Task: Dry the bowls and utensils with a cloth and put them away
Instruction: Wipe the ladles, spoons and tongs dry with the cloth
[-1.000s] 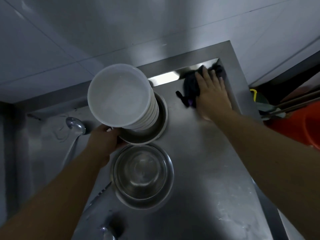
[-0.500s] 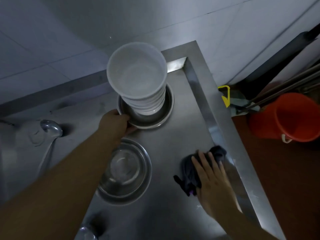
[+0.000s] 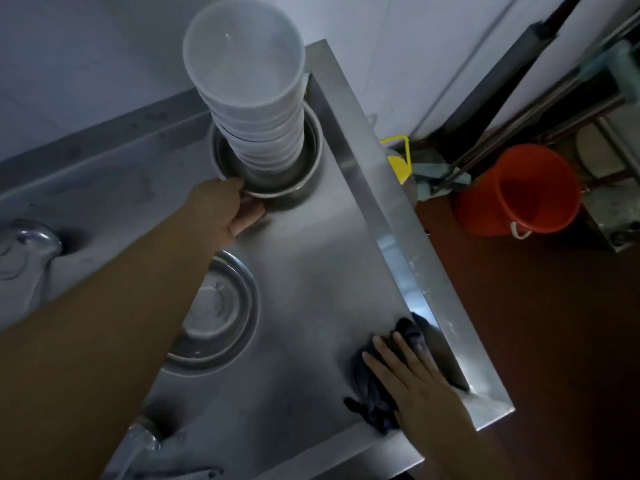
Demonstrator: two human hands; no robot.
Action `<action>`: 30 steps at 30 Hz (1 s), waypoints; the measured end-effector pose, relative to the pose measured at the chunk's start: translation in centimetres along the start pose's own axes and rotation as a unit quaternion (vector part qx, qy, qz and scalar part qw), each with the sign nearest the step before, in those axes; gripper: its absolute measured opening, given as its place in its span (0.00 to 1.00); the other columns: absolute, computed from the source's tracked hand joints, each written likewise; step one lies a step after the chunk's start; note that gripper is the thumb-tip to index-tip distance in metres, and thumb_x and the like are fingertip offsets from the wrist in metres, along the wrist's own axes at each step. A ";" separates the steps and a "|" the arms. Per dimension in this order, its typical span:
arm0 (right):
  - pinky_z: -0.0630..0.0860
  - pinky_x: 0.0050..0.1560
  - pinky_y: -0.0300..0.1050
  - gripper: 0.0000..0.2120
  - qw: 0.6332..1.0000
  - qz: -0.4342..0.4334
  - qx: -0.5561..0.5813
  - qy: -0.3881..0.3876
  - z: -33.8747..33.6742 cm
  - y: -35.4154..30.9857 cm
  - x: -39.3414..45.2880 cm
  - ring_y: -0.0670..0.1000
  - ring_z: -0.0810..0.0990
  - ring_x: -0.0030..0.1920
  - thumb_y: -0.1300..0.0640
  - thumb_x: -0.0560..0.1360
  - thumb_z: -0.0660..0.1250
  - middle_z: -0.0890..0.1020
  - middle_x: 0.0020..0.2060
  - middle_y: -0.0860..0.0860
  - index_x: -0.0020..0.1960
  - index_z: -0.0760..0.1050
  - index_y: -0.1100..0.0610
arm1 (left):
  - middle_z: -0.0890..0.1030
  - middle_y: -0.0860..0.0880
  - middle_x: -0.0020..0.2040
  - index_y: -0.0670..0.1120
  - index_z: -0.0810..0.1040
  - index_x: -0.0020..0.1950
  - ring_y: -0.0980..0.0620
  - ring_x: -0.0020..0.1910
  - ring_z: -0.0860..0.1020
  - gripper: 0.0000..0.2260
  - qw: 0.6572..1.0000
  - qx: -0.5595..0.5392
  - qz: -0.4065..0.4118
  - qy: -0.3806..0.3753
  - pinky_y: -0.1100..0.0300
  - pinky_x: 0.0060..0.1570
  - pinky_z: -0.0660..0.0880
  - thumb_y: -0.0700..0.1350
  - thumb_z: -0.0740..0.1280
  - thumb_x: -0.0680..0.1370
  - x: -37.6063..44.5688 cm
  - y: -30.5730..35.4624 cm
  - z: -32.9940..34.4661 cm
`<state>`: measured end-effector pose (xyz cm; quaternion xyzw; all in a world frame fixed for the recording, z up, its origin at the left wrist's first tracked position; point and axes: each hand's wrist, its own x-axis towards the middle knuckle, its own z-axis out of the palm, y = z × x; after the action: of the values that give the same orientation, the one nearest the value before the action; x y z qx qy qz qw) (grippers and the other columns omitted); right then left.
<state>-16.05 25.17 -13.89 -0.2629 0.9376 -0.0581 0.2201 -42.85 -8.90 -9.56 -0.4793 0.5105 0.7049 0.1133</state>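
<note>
The right hand (image 3: 415,386), fingers flat on the dark cloth (image 3: 372,393), is sweeping it from the far corner toward the near right edge — wiping the counter (image 3: 311,271), not bowls — while the left hand (image 3: 228,211) is gripping the far steel bowl (image 3: 277,178).

Left hand (image 3: 228,209) grips near rim of far metal bowl (image 3: 304,157); stack of plastic bowls (image 3: 256,109) sits in that bowl, beyond the fingertips. Second metal bowl (image 3: 225,317) on counter (image 3: 311,271), nearer than the left fingers, partly under the forearm. Right hand (image 3: 412,386) lies flat on cloth (image 3: 374,393); cloth pokes out past and left of its fingers. Bucket (image 3: 519,192) on floor right of counter.
</note>
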 end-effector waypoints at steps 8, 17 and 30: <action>0.62 0.78 0.67 0.32 0.994 -0.027 -0.090 0.061 -9.4 8.1 12.2 0.67 0.67 0.78 0.57 0.75 0.66 0.71 0.78 0.58 0.79 0.70 0.57 | 0.85 0.45 0.47 0.45 0.79 0.54 0.52 0.37 0.83 0.05 0.986 0.164 0.039 0.010 0.63 0.34 0.83 0.39 0.64 0.86 -6.4 -9.1 -5.1; 0.60 0.77 0.69 0.49 0.994 0.063 0.046 0.077 -6.3 6.5 8.2 0.68 0.59 0.81 0.53 0.65 0.82 0.65 0.81 0.61 0.81 0.66 0.57 | 0.86 0.50 0.40 0.50 0.82 0.52 0.51 0.39 0.83 0.08 0.964 0.252 0.078 -0.008 0.56 0.43 0.82 0.39 0.65 0.84 -10.2 -14.0 -9.5; 0.58 0.80 0.67 0.36 0.990 0.123 0.057 0.036 2.6 -9.6 -3.7 0.62 0.66 0.80 0.46 0.73 0.58 0.68 0.80 0.54 0.80 0.69 0.53 | 0.86 0.61 0.47 0.67 0.80 0.51 0.54 0.49 0.85 0.08 0.920 0.358 0.157 0.028 0.46 0.55 0.83 0.57 0.63 0.76 -15.2 -12.5 -21.0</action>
<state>-7.59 18.88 -12.69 -0.1300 0.9652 -0.0934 0.2066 -15.11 -15.64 -5.63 -0.3401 0.8002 0.4702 0.1512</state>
